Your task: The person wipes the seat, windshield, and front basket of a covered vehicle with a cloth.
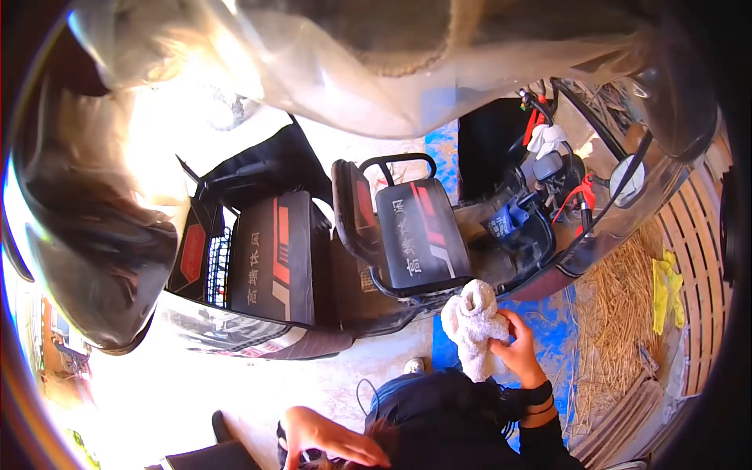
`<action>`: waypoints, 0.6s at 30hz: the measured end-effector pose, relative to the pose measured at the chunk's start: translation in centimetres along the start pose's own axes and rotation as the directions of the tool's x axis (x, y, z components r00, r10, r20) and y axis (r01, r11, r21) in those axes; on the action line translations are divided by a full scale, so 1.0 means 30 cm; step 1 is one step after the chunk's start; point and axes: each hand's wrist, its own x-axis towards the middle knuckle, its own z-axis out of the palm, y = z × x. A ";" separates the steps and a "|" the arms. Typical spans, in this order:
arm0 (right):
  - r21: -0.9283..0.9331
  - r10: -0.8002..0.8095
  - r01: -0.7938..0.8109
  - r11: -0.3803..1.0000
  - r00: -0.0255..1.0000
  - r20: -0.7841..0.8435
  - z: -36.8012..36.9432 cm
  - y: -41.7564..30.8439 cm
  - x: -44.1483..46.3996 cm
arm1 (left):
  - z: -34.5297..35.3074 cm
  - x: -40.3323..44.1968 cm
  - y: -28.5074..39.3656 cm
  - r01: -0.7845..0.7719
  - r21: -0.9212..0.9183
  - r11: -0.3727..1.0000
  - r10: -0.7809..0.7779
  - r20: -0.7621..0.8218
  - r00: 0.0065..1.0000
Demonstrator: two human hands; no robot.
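My right hand (518, 347) holds a bunched white cloth (473, 325) by its right side, just in front of the armrest of the front seat (423, 235). Fingers and thumb press on the cloth. Low in the view, my left hand (325, 439) is held near my body with its fingers stretched out and nothing in it. The black front seat and rear seat (274, 262) of a covered three-wheeled vehicle have red and white stripes. To the right are its handlebars (552, 164), with another white cloth (546, 139) on them.
Clear plastic covering (360, 90) hangs across the top. Straw (615, 321) lies at the right, beside wooden slats (693, 274) and a yellow item (667, 291). A round mirror (627, 182) juts from the handlebars. Blue sheeting (552, 325) covers part of the floor.
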 end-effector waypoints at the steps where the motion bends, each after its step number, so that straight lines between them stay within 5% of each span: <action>1: 0.004 0.010 -0.010 1.000 1.000 -0.006 0.004 0.011 -0.010 | -0.006 -0.009 0.015 -0.045 -0.006 0.999 0.045 -0.020 0.999; 9: 0.134 0.023 -0.032 0.991 0.997 0.071 0.010 0.160 -0.002 | 0.063 -0.089 0.261 -0.524 -0.045 0.851 0.521 -0.070 0.851; 13: 0.136 -0.038 0.017 0.991 0.987 0.154 -0.004 0.221 0.057 | 0.221 -0.182 0.395 -0.771 -0.216 0.599 0.790 0.006 0.613; 16: 0.233 -0.117 0.066 0.970 0.970 0.212 -0.002 0.209 0.096 | 0.265 -0.242 0.329 -0.765 -0.554 0.328 0.914 -0.020 0.406; 17: 0.210 -0.121 0.069 0.975 0.962 0.245 -0.006 0.204 0.107 | 0.190 -0.268 0.278 -0.728 -0.299 0.617 0.763 0.003 0.646; 18: 0.211 -0.150 0.092 0.973 0.949 0.278 0.003 0.188 0.128 | 0.230 -0.224 0.207 -0.681 -0.074 0.729 0.640 -0.279 0.716</action>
